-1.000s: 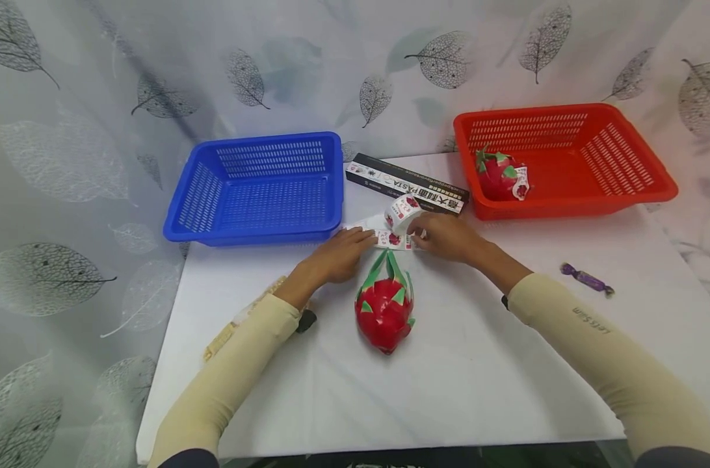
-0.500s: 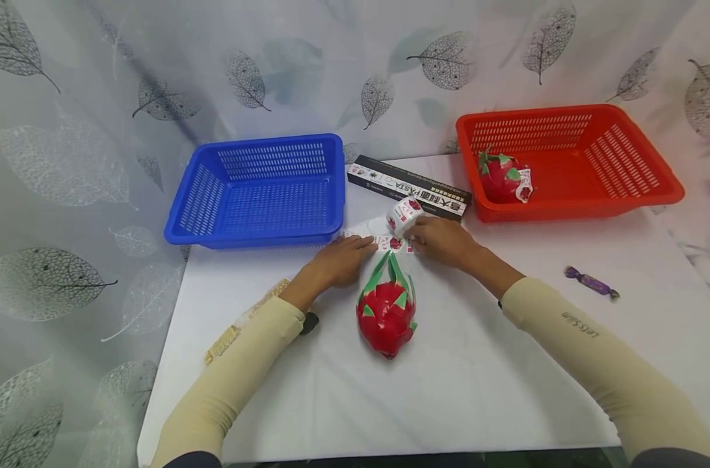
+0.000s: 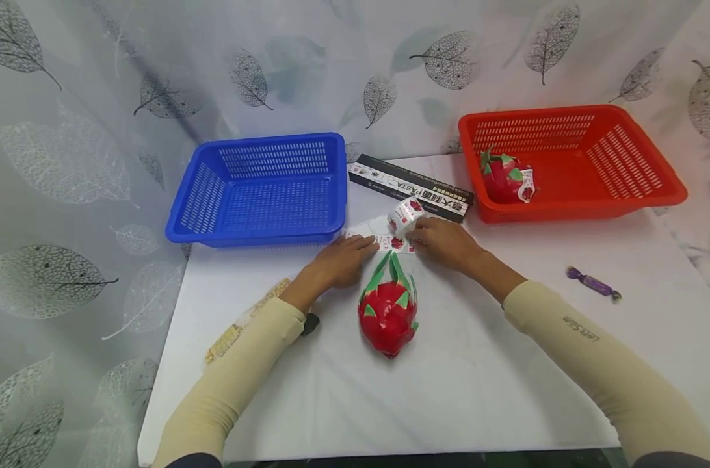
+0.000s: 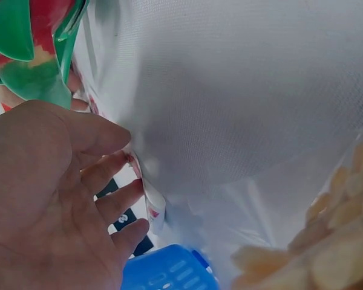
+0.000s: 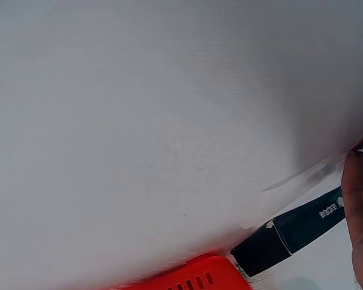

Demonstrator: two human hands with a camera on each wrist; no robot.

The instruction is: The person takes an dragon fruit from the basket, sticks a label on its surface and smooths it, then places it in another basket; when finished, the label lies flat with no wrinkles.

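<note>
Fingertips of my left hand (image 3: 343, 261) press the left part of a white label strip (image 3: 393, 244) against the table; its fingers look extended and relaxed in the left wrist view. The strip leads from a roll of labels (image 3: 406, 216) printed with red fruit. Beside that roll, my right hand (image 3: 445, 242) pinches the strip's right end, its fingertips partly hidden. Just in front of the strip lies a red dragon fruit (image 3: 388, 316) with green scales, shiny like a model. In the right wrist view only an edge of the right hand (image 5: 358, 205) shows.
A blue basket (image 3: 255, 237) stands back left. The red basket (image 3: 577, 211) at back right holds another dragon fruit (image 3: 500, 179) bearing a label. Between them lies a black pasta box (image 3: 410, 186). A yellowish bag (image 3: 232, 335) sits under the left forearm, a purple-wrapped candy (image 3: 593, 284) at right.
The right hand has edged slightly toward the roll, and the roll has turned a little. My left hand stays on the strip. The whole view has shifted slightly.
</note>
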